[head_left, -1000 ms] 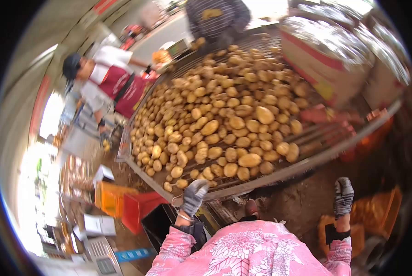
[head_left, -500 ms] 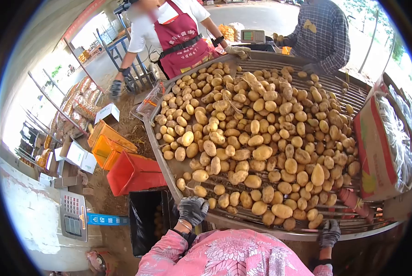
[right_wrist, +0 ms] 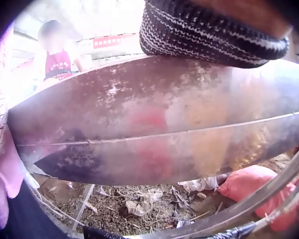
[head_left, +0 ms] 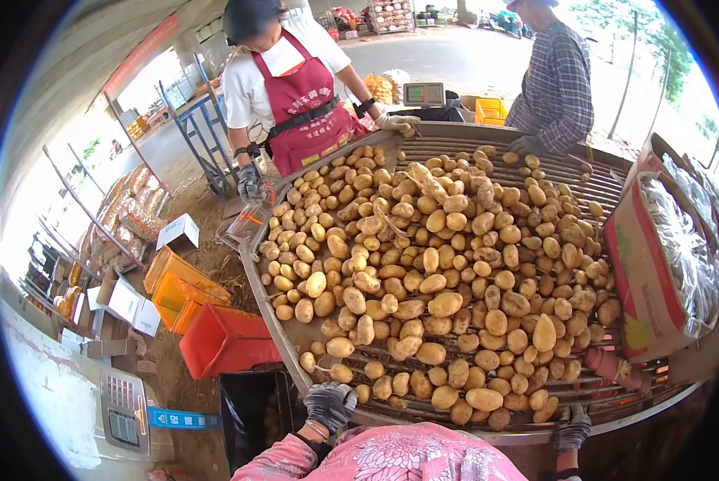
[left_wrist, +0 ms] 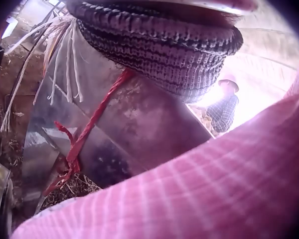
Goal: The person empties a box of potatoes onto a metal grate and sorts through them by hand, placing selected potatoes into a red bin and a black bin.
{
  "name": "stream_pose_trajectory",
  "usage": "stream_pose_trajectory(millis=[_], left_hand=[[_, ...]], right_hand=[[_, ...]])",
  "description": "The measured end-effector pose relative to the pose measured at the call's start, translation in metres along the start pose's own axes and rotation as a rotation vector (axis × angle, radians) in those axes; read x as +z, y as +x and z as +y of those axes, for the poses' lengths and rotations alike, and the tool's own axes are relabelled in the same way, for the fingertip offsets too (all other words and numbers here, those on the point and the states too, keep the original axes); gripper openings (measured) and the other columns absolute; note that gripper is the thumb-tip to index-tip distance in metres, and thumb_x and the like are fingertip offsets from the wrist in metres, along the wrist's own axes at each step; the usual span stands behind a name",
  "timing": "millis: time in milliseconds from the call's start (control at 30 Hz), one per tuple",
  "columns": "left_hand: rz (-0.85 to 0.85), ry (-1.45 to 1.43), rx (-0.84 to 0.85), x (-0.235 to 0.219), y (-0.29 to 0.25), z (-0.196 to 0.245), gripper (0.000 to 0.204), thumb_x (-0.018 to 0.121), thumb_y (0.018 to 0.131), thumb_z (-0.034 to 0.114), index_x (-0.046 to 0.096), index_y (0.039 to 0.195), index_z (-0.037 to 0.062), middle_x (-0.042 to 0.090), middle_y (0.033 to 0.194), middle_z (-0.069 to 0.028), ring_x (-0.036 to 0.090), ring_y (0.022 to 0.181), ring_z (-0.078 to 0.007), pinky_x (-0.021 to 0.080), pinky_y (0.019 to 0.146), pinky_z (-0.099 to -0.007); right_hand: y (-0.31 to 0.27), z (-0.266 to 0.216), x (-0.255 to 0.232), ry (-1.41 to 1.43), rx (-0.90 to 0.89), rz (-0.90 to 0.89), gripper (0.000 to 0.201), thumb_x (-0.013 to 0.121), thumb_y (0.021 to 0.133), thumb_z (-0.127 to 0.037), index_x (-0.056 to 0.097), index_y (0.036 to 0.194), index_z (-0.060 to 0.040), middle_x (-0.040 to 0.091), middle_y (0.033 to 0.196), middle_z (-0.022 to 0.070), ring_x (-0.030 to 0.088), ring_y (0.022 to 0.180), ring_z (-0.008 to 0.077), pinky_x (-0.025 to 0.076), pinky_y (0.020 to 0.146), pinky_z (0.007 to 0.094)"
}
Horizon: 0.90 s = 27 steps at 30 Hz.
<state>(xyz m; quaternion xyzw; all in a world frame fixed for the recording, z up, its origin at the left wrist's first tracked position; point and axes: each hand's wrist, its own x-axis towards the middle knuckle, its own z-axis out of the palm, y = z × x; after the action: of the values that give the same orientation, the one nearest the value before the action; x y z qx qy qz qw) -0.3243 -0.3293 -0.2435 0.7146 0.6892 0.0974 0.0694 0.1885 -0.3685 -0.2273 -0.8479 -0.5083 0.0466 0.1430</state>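
Left hand (head_left: 331,405) and right hand (head_left: 572,427) are both on the slatted table's near rim (head_left: 496,438), well apart, can't tell if they're gripping or just resting. Potatoes (head_left: 446,304) are heaped up there, crowding near the left hand; more slats (head_left: 616,405) show past the right.

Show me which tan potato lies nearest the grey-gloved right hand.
The oblong potato at the slatted metal table's near edge, beside the right hand; others lie farther away.
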Motion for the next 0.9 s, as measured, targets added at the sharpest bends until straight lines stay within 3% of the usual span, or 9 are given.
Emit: stream_pose_trajectory(millis=[67,233,300,367,433,500,567,767,900], left_hand=[[-0.106,-0.004,-0.023,-0.007,0.001,0.003,0.027,0.056,0.081,0.035,0.067,0.08,0.0108,0.065,0.077,-0.0109,0.063,0.075,-0.0298,0.046,0.07,-0.0437],[-0.136,-0.25,0.02,-0.008,0.01,-0.006,0.024,0.06,0.081,0.032,0.066,0.082,0.0085,0.065,0.079,-0.0143,0.062,0.078,-0.0335,0.047,0.07,-0.0454],[-0.084,-0.303,0.116,-0.02,0.025,-0.005,0.022,0.061,0.079,0.03,0.065,0.079,0.0081,0.063,0.078,-0.0149,0.061,0.076,-0.0343,0.047,0.068,-0.0455],[-0.039,-0.294,0.247,-0.031,0.042,-0.011,0.014,0.062,0.078,0.021,0.065,0.083,0.0083,0.061,0.079,-0.0132,0.059,0.075,-0.0347,0.047,0.068,-0.0434],[-0.022,-0.066,0.442,-0.035,0.063,-0.023,0.014,0.063,0.077,0.019,0.064,0.084,0.0073,0.061,0.08,-0.0126,0.059,0.074,-0.035,0.047,0.069,-0.0423],[0.015,-0.063,0.492,-0.065,0.083,-0.02,0.019,0.065,0.077,0.021,0.064,0.086,0.0057,0.062,0.08,-0.0132,0.06,0.077,-0.034,0.048,0.069,-0.0421],[-0.095,-0.131,0.237,-0.086,0.105,-0.015,0.027,0.066,0.077,0.029,0.066,0.091,0.0062,0.065,0.084,-0.0156,0.062,0.081,-0.0343,0.048,0.072,-0.0435],[-0.189,0.13,0.124,-0.073,0.151,-0.016,0.034,0.07,0.076,0.03,0.064,0.099,0.0065,0.063,0.096,-0.0174,0.061,0.09,-0.0352,0.048,0.078,-0.0438],[0.063,0.094,0.183,-0.044,0.177,0.013,0.054,0.075,0.072,0.027,0.057,0.12,0.0101,0.053,0.122,-0.0199,0.051,0.113,-0.0361,0.041,0.096,-0.0446]], right_hand=[[0.003,0.012,0.01,-0.036,-0.085,0.038,0.017,0.057,0.078,-0.018,0.064,0.084,-0.0032,0.063,0.083,0.0187,0.059,0.081,0.0383,0.046,0.075,0.0471],[0.003,0.02,0.016,-0.033,-0.061,0.039,0.017,0.059,0.077,-0.018,0.064,0.084,-0.0043,0.063,0.085,0.0186,0.058,0.084,0.0382,0.046,0.078,0.047],[0.004,0.017,0.013,-0.001,-0.124,0.074,0.017,0.057,0.08,-0.015,0.064,0.084,-0.0005,0.063,0.084,0.0209,0.059,0.081,0.041,0.046,0.074,0.0459],[0.005,0.022,0.016,-0.008,-0.126,0.047,0.017,0.057,0.081,-0.019,0.064,0.086,-0.004,0.063,0.087,0.0192,0.059,0.083,0.0391,0.046,0.075,0.0464],[0.004,0.021,0.015,-0.055,-0.141,0.063,0.016,0.058,0.083,-0.023,0.062,0.086,-0.0071,0.063,0.088,0.018,0.059,0.085,0.0378,0.046,0.075,0.0466],[0.003,0.017,0.011,-0.038,-0.111,0.039,0.016,0.057,0.084,-0.022,0.063,0.086,-0.0073,0.063,0.087,0.0185,0.059,0.085,0.0377,0.047,0.075,0.0464],[0.004,0.019,0.007,-0.057,-0.136,-0.034,0.017,0.057,0.083,-0.021,0.064,0.088,-0.0062,0.063,0.088,0.0187,0.059,0.087,0.038,0.047,0.078,0.0458],[0.006,0.014,0.006,-0.052,-0.09,-0.034,0.022,0.058,0.082,-0.018,0.066,0.097,-0.0043,0.065,0.093,0.019,0.061,0.089,0.0373,0.047,0.081,0.0444],[0.006,0.01,0.004,-0.064,-0.061,-0.046,0.022,0.059,0.082,-0.019,0.066,0.096,-0.0045,0.065,0.093,0.0183,0.061,0.089,0.0363,0.047,0.082,0.0443]])
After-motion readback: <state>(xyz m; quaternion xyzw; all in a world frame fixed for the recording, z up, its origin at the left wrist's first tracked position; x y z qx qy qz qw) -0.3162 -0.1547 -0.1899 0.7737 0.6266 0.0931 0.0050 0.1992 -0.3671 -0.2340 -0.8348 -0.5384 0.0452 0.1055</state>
